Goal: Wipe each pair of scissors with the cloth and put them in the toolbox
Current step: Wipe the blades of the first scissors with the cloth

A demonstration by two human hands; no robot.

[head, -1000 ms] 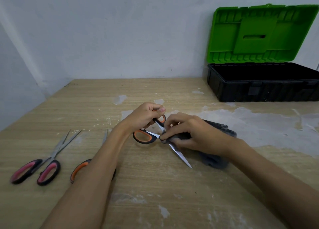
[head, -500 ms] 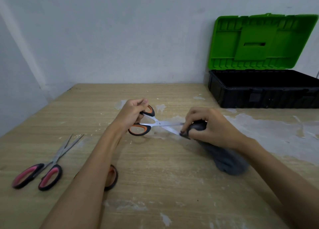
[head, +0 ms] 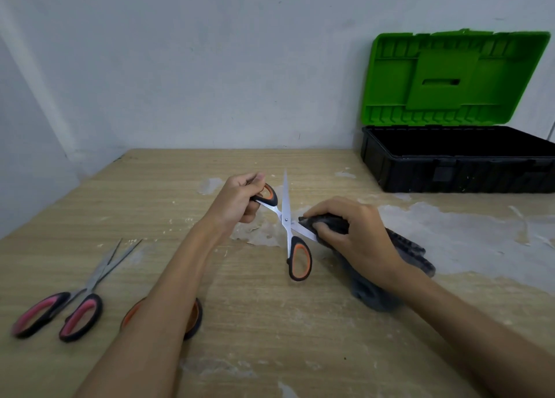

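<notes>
The left hand (head: 237,201) grips one handle of the orange-and-black steel scissors (head: 286,221), held spread wide above the pale wooden bench (head: 255,322), one blade pointing away from it. Just right of it, the right hand (head: 348,232) pinches the dark grey cloth (head: 372,295) around the other blade. Near the left forearm lie pink-handled scissors (head: 75,304) and another orange-handled pair (head: 192,316), partly hidden. Beyond the right hand sits the open black toolbox with a green lid (head: 450,169).

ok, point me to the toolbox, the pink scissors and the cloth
toolbox (head: 450,174): head view, black front wall.
pink scissors (head: 80,315): head view, right handle loop.
cloth (head: 411,252): head view, dark fold behind the right hand.
</notes>
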